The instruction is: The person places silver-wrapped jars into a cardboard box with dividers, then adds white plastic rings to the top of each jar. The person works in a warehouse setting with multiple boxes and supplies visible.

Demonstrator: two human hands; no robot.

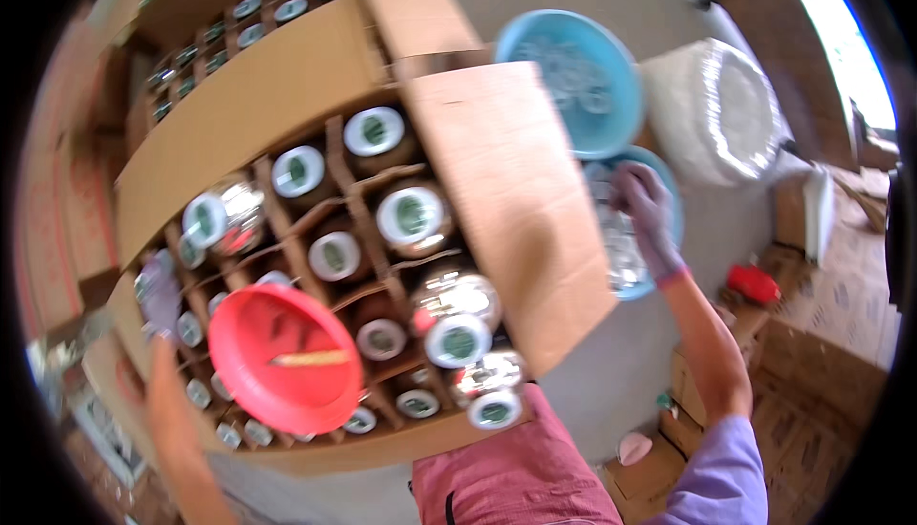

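My right hand (pixel 646 208), in a grey glove, reaches over a lower blue basin (pixel 673 191) of clear, shiny pieces. Its fingers are curled together, and whatever they hold is hidden. At the left side of an open cardboard carton (pixel 516 171) is my gloved left hand (pixel 160 298), smeared by motion, next to lidded jars. Cardboard dividers split the carton into cells of jars (pixel 411 216) with white-and-green lids. Some shiny jars stand higher or tilt, including one silvery jar (pixel 242 214). A red bowl (pixel 287 410) rests on the jars and holds a tool with a yellowish handle (pixel 315 358).
Beyond the lower basin stands another blue basin (pixel 626 66) of clear pieces. A white wrapped roll (pixel 712 109) is beside it. Behind the near carton, another carton (pixel 239 57) holds more jars. Stacked cardboard (pixel 831 372) and a red object (pixel 753 284) lie at right.
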